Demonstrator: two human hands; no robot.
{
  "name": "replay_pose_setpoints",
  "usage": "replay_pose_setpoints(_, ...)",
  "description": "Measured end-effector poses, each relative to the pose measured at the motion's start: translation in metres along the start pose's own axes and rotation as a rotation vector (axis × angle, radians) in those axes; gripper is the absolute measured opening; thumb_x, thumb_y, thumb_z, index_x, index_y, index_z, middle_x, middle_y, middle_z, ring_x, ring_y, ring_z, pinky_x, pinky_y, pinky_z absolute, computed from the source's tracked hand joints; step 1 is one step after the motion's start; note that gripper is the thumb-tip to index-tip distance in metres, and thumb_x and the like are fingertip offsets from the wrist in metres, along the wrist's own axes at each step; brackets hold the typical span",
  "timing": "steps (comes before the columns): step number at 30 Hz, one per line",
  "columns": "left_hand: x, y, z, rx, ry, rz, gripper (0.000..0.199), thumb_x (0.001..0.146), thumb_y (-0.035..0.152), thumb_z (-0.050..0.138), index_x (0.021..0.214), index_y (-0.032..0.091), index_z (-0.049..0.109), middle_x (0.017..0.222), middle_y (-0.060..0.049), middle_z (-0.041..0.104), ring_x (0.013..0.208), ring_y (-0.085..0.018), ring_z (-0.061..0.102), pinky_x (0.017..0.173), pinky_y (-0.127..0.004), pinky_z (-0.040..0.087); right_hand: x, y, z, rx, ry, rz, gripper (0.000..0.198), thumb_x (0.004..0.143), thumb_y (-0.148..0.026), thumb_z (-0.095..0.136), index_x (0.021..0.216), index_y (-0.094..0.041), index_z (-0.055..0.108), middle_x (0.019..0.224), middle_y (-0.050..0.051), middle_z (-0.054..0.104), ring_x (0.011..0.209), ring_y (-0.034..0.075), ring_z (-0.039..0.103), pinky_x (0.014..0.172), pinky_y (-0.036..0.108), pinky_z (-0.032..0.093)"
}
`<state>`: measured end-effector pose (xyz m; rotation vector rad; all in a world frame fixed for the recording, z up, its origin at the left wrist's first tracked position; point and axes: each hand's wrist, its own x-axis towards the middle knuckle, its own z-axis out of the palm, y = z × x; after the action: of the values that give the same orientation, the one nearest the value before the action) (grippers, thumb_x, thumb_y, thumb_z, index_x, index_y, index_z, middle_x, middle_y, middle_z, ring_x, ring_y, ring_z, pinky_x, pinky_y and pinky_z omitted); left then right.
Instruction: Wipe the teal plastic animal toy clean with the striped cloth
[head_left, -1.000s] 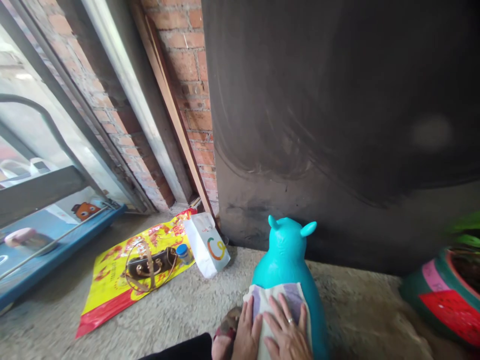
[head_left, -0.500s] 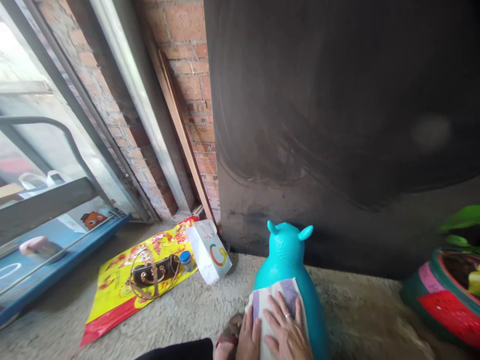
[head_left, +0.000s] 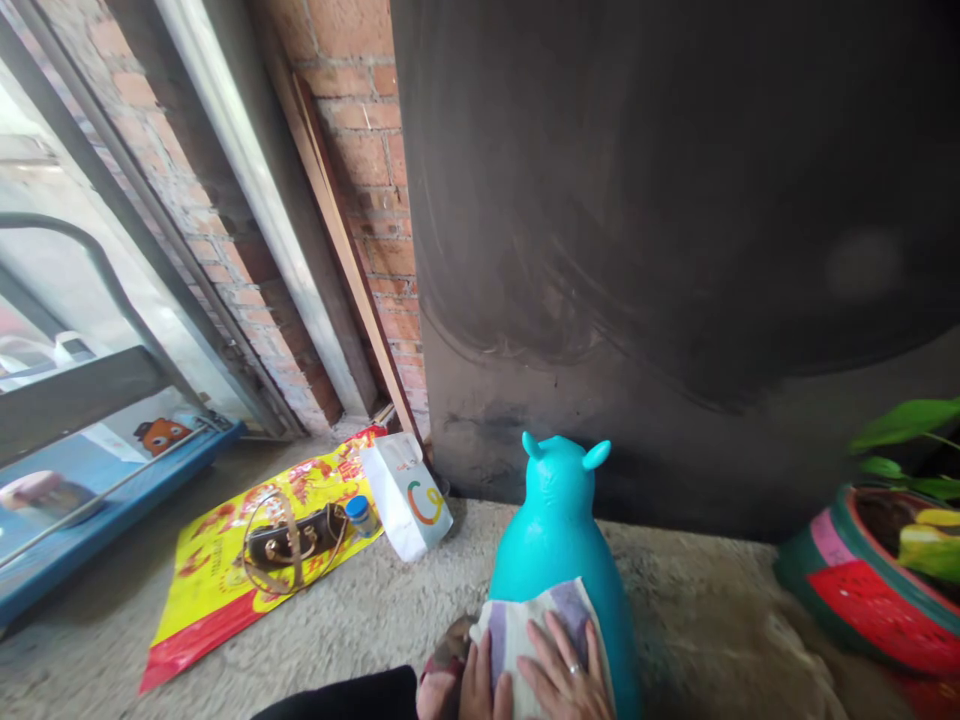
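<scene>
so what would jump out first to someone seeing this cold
The bright turquoise animal toy on the concrete floor at bottom centre, with both hands, left hand and right hand, flat on a striped cloth over its back. Next, the yellow and red plastic sheet at left holding a dark handbag, then the huge black panel behind.

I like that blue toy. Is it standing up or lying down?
Standing up. The teal toy has its ears on top, and both hands press a cloth on its back.

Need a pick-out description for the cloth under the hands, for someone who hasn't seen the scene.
Start at the big dark wall panel. On the concrete floor before it stands a turquoise eared toy. The striped cloth lies on its back under both hands, the only pale purple-and-cream fabric in view.
</scene>
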<state>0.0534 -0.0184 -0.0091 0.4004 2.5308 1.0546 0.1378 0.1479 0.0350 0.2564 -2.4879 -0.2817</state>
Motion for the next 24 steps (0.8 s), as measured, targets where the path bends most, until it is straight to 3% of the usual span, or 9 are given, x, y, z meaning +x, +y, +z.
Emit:
replay_pose_setpoints(3,0.013,0.004,-0.003,0.002,-0.073,-0.035,0.073,0.083,0.051,0.035,0.147,0.016,0.035,0.154,-0.004,0.039,0.148,-0.018,0.022,0.123,-0.029,0.016,0.009,0.013,-0.003,0.215,-0.233,0.042,0.052,0.089,-0.065,0.05,0.131,-0.035,0.053,0.154,0.0,0.034,0.134,0.033,0.041,0.116,0.062,0.012)
replay_pose_setpoints(6,0.028,0.021,-0.009,0.018,-0.131,-0.094,0.073,0.088,0.047,0.025,0.15,0.009,0.026,0.159,-0.006,0.029,0.149,-0.015,0.016,0.122,-0.027,0.013,0.023,0.025,-0.007,0.407,-0.456,0.178,0.048,0.094,-0.055,0.047,0.139,-0.037,0.044,0.158,-0.003,0.023,0.144,0.033,0.025,0.114,0.068,0.013)
replay_pose_setpoints(10,0.044,0.05,-0.019,0.026,-0.182,-0.093,0.069,0.093,0.043,0.023,0.152,0.008,0.017,0.16,-0.008,0.025,0.149,-0.016,0.015,0.122,-0.028,0.014,0.046,0.036,-0.01,0.51,-0.564,0.348,0.041,0.097,-0.047,0.044,0.138,-0.041,0.044,0.157,-0.006,0.023,0.146,0.032,0.018,0.112,0.074,0.011)
replay_pose_setpoints(14,0.043,0.055,-0.019,0.032,-0.167,-0.087,0.065,0.093,0.037,0.025,0.151,0.008,0.021,0.159,-0.009,0.029,0.149,-0.015,0.017,0.122,-0.028,0.015,0.043,0.034,-0.01,0.429,-0.481,0.351,0.047,0.096,-0.044,0.046,0.143,-0.041,0.038,0.156,-0.005,0.028,0.144,0.029,0.025,0.115,0.066,0.016)
replay_pose_setpoints(17,0.032,0.042,-0.012,0.073,-0.122,-0.049,0.065,0.09,0.038,0.031,0.149,0.009,0.028,0.158,-0.009,0.032,0.148,-0.017,0.02,0.122,-0.028,0.017,0.017,0.023,-0.004,0.249,-0.318,0.298,0.052,0.094,-0.046,0.05,0.144,-0.038,0.039,0.153,-0.003,0.034,0.14,0.029,0.035,0.116,0.058,0.02)
replay_pose_setpoints(20,0.019,0.025,-0.006,0.133,-0.094,0.011,0.072,0.084,0.045,0.039,0.147,0.01,0.035,0.156,-0.011,0.034,0.147,-0.023,0.024,0.122,-0.034,0.02,-0.016,-0.002,0.007,0.038,-0.127,0.247,0.052,0.09,-0.053,0.051,0.138,-0.033,0.049,0.146,0.001,0.046,0.129,0.031,0.048,0.118,0.057,0.014)
replay_pose_setpoints(24,0.005,0.01,-0.01,0.132,-0.1,0.067,0.074,0.075,0.053,0.05,0.14,0.017,0.049,0.151,-0.008,0.043,0.143,-0.031,0.032,0.121,-0.04,0.025,-0.049,-0.048,0.023,-0.149,-0.008,0.456,0.026,0.092,-0.039,0.053,0.114,-0.037,0.067,0.126,0.002,0.064,0.114,0.033,0.06,0.114,0.065,0.014)
